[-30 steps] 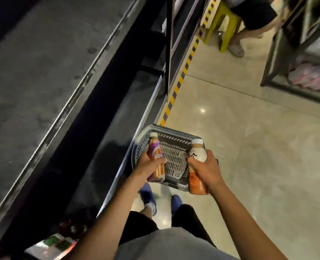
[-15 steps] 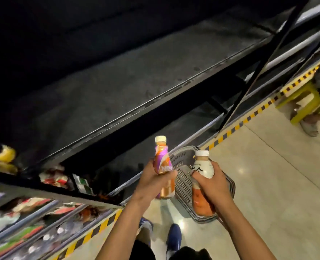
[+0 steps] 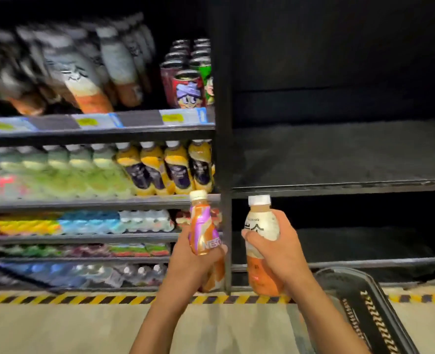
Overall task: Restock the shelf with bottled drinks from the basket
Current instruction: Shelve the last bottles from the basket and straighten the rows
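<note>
Bottles (image 3: 65, 70) at the upper left are blurred, labels unreadable. The basket (image 3: 369, 310) at lower right is cut off by the bottom edge. The left hand (image 3: 193, 269) hides much of the purple-and-orange bottle (image 3: 203, 228); the right hand (image 3: 282, 251), the middle of the white-and-orange bottle (image 3: 262, 221).

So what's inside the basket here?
Only the basket's dark interior and patterned wall show, with no bottles in that part. The right forearm covers its left side, and the frame cuts off the rest.
</note>
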A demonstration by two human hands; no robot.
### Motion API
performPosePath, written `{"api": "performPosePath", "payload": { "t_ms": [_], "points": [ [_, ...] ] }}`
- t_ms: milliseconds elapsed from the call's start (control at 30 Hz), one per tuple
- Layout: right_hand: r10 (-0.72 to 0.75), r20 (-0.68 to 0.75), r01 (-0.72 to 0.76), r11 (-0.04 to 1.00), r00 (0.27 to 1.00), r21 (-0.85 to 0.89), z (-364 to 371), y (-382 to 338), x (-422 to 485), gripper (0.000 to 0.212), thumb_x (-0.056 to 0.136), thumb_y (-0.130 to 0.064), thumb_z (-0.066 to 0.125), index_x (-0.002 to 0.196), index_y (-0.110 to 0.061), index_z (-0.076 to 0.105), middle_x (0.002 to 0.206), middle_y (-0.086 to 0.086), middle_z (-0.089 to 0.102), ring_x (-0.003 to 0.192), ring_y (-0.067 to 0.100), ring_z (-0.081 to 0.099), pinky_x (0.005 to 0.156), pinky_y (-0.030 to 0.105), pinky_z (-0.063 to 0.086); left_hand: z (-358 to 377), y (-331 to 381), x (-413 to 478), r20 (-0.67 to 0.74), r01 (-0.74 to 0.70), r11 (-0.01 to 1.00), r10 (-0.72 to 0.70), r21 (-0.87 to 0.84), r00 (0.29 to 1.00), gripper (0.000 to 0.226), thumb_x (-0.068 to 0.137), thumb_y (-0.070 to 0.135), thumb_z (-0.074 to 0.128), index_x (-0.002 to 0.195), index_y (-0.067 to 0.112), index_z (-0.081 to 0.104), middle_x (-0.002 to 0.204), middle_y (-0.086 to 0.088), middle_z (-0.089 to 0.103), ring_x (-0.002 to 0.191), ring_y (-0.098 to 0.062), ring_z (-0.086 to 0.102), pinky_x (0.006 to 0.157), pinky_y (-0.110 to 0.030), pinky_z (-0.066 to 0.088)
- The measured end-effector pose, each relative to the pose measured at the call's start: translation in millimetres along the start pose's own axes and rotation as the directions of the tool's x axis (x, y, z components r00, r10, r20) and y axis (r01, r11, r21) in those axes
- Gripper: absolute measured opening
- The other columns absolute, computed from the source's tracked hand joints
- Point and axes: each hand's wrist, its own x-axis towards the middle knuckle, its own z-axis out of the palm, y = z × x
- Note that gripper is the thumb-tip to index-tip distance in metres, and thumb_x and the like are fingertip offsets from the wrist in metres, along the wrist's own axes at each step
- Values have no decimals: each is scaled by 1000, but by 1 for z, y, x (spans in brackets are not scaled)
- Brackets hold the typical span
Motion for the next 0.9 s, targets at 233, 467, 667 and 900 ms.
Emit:
{"api": "performPosePath", "payload": {
  "t_ms": [233, 467, 667, 900],
  "points": [
    [-23, 214, 3, 996, 977, 92, 165, -49, -45, 39, 73, -22, 86, 100, -35, 62, 89, -9, 71, 86, 10, 69, 77, 34, 56, -173, -30, -19, -209, 8, 990, -37, -138, 977, 45, 74, 16, 84, 106, 30, 56, 96, -5, 69, 86, -20, 68, 72, -30, 53],
    [-161, 250, 139, 985, 955, 104, 249, -101, -66, 38, 74, -21, 86, 100, -33, 60, 85, -12, 71, 79, 6, 67, 65, 26, 50, -282, -20, -11, -290, -72, 991, 38, -110, 956, 46, 73, 18, 86, 106, 28, 54, 98, -9, 66, 86, -23, 67, 71, -32, 53],
    [-311, 189, 297, 950, 931, 100, 280, -157, -51, 37, 75, -23, 84, 100, -34, 59, 83, -9, 68, 71, 4, 65, 60, 21, 49, -329, 21, 26, -262, -241, 968, 216, -66, 940, 45, 75, 16, 84, 109, 20, 55, 92, -8, 66, 74, -12, 65, 64, -23, 53],
    [-429, 18, 427, 901, 903, 72, 296, -223, -2, 35, 74, -29, 83, 98, -33, 59, 90, -10, 67, 75, 1, 64, 64, 22, 48, -357, 86, 87, -285, -408, 899, 355, -156, 890, 32, 81, 30, 78, 102, 21, 55, 85, 4, 63, 72, -6, 62, 69, -27, 49]
  ]
}}
